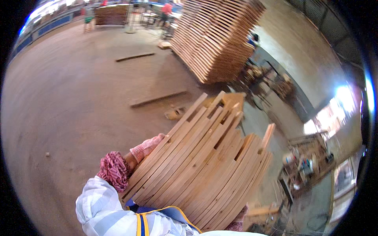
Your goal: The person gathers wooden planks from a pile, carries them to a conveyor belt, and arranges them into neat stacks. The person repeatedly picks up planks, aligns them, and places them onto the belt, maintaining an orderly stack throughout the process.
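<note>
A bundle of light wooden slats (pixel 197 157) lies against my front, long sides together and far ends uneven. Some slats have slots cut near those ends. My left hand (pixel 147 147), in a pink knitted glove, grips the bundle's left side, with its fingertips hidden by the wood. At the lower right, only a bit of my right hand (pixel 238 221) shows beside the bundle's near end. It wears a similar glove and clasps the slats from that side, its fingers mostly out of sight.
A tall stack of wooden boards (pixel 212 39) stands ahead. Two loose strips, a nearer one (pixel 158 99) and a farther one (pixel 135 57), lie on the floor. A cluttered workbench (pixel 305 167) is at the right. A person in red (pixel 167 9) is far off.
</note>
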The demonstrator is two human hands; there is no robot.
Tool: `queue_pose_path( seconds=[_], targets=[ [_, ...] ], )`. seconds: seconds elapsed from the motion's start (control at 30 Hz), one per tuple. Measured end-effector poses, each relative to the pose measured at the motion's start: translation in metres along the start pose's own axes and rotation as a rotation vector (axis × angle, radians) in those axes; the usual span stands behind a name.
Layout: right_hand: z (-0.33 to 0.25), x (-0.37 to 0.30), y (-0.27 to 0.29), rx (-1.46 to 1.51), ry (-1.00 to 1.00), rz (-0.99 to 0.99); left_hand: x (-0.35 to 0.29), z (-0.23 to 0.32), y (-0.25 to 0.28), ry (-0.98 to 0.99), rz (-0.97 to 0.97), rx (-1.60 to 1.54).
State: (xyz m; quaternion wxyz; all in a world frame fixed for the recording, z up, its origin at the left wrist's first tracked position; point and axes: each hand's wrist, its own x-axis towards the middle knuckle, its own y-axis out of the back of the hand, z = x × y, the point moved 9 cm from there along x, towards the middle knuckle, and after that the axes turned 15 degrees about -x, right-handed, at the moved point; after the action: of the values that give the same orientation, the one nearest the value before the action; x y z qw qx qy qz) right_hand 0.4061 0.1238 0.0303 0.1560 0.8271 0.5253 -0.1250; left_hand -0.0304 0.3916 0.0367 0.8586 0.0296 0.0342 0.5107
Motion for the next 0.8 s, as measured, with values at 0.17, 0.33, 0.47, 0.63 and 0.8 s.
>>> queue_pose_path(
  seconds=[0.17,0.33,0.47,0.63,0.8],
  targets=[
    [-0.053,0.182,-0.092,-0.062,0.029,-0.361,-0.024,-0.042,0.069,0.245,0.569,-0.72],
    [-0.103,0.33,-0.258,-0.148,0.075,-0.78,-0.07,-0.044,0.124,-0.005,0.875,-0.798],
    [-0.145,0.404,-0.406,-0.177,0.115,-1.064,-0.118,-0.036,0.165,-0.051,1.225,-0.171],
    [-0.151,0.447,-0.591,-0.226,0.154,-1.311,-0.108,-0.054,0.182,-0.307,1.273,-1.084],
    [-0.17,0.472,-0.729,-0.212,0.218,-1.418,-0.115,-0.062,0.273,-0.348,1.367,-0.858]
  ],
)
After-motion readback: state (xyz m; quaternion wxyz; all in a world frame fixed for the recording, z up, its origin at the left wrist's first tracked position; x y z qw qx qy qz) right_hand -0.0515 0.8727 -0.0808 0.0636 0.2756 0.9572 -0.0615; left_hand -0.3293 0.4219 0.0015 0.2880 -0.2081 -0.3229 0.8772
